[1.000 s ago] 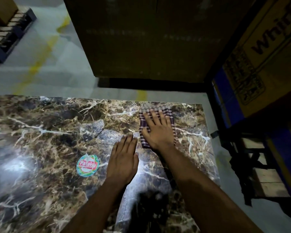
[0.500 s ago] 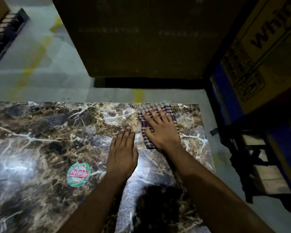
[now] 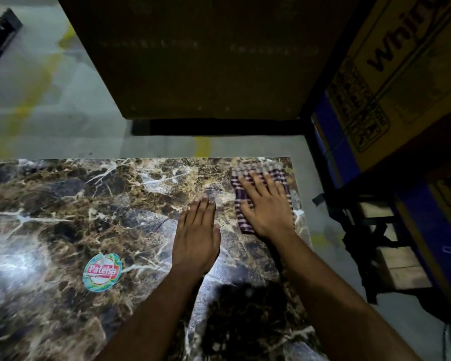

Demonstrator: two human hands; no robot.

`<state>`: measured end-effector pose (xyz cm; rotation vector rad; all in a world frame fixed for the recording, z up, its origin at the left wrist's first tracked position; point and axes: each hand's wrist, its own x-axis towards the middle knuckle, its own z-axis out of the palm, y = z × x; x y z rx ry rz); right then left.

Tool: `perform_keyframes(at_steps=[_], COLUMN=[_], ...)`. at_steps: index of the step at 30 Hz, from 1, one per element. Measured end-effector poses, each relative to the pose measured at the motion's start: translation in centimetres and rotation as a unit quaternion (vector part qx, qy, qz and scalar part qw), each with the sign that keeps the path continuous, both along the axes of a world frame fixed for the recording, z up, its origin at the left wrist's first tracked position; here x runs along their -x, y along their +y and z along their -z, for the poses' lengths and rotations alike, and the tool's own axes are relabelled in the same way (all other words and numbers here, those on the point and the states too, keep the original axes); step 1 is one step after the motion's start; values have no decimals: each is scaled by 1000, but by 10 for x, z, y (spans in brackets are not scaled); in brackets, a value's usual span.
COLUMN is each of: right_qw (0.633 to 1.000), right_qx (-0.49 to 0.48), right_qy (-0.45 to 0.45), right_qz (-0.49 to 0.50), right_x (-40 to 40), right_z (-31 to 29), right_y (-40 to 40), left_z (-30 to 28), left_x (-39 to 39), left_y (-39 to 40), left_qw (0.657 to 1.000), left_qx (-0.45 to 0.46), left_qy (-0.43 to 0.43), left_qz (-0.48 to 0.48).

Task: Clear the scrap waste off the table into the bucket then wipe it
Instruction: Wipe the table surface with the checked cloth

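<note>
Right hand (image 3: 267, 204): flat on the checked cloth (image 3: 248, 194), fingers straight and slightly spread, palm pressing it onto the marble table (image 3: 89, 204) at the far right corner.
Left hand (image 3: 197, 238): flat on bare marble just beside the cloth, fingers straight and together, holding nothing; apparently bracing.
Cloth: folded, dark with pale checks, mostly under the palm, its far edge close to the table's far edge, its right edge near the side edge.
Scrap waste: none visible on the part of the table in view.
Bucket: not in view.
Step in hand: judged as wiping, with clearing apparently finished as far as can be seen here.
Doing it well: keep the whole palm on the cloth so it slides without bunching; overlap strokes; run right to both edges at the corner without letting the cloth slip off the side; then work leftward and toward the near edge; lift the bracing hand before wiping under it.
Watch for: the round sticker (image 3: 102, 272) on the left half, whose rim could catch the cloth; the glare patch at far left, which may hide smears.
Right arm pose: extended forward and angled inward from the lower right, wrist nearly straight.
Left arm pose: reaching forward from lower centre, shorter reach, wrist flat.
</note>
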<state>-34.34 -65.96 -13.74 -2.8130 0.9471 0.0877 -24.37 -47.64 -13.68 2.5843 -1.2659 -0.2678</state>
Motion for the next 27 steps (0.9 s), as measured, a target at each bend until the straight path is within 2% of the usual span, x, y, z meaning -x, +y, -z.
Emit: perform_keyframes(at_steps=[3, 6, 9, 11, 15, 19, 22, 24, 27], right_qw=[999, 997, 1000, 1000, 999, 996, 1000, 1000, 1000], right_qx=[-1, -7, -10, -6, -7, -1, -6, -11, -16], right_qy=[14, 11, 0, 3, 4, 3, 0, -7, -2], right_qz=[51, 77, 5, -29, 39, 86, 24, -4, 20], right_x=[7, -33, -53, -33, 16, -15, -31, -3, 65], right_z=[0, -1, 0, -2, -3, -2, 0, -3, -5], right_y=[-28, -43, -17, 2, -16, -49, -9, 29, 55], left_z=[0, 2, 4, 4, 3, 3, 3, 2, -2], left_x=[3, 2, 3, 3, 3, 5, 7, 11, 27], left_y=[1, 1, 2, 2, 3, 1, 2, 7, 27], left_qw=[1000, 1000, 1000, 1000, 1000, 999, 999, 999, 999], left_qx=[2, -1, 0, 3, 12, 12, 5, -4, -16], left_qy=[-2, -8, -20, -20, -15, -31, -32, -35, -29], left_qz=[-6, -7, -8, -6, -4, -8, -5, 3, 12])
